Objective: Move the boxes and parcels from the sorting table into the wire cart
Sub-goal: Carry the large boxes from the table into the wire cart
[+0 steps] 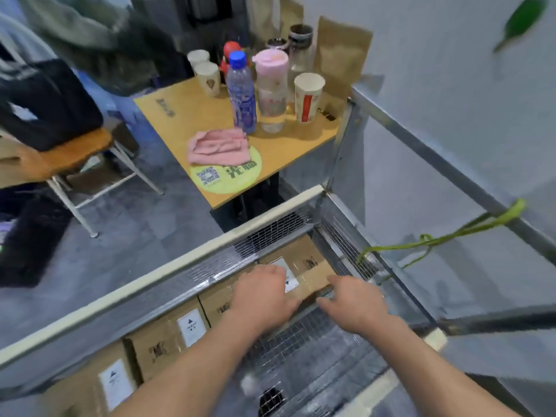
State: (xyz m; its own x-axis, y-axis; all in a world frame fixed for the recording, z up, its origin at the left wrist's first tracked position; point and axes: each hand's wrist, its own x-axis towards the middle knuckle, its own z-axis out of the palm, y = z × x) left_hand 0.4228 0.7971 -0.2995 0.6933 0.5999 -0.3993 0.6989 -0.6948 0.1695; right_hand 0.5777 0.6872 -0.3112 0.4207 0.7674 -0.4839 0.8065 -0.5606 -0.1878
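**A:** What stood around the wire cart?

**B:** Beyond its far rail was a small wooden surface crowded with things: a clear bottle with a blue cap, a pink-lidded tumbler, paper cups, a brown paper bag, a folded pink cloth and a round green sticker. To the left stood a wooden chair with a dark bag on its seat. A grey wall ran along the right, and a green cord was tied to the cart's frame there.

**A:** Was anything in the way of the hands?

**B:** The cart's padded top rail and mesh side fenced the boxes on the far side; both forearms reached down past them from the near side.

**A:** Where was the box being handled?

**B:** The cardboard box lay inside the cart, in its far right corner, label face up. Its long axis ran along the mesh side, in line with a row of three other boxes stretching towards the near left.

**A:** And the hands?

**B:** The left hand lay on top of the box, fingers curled over its near edge, gripping it. The right hand touched the box's right end with fingers bent against it; whether it truly grasped I could not tell.
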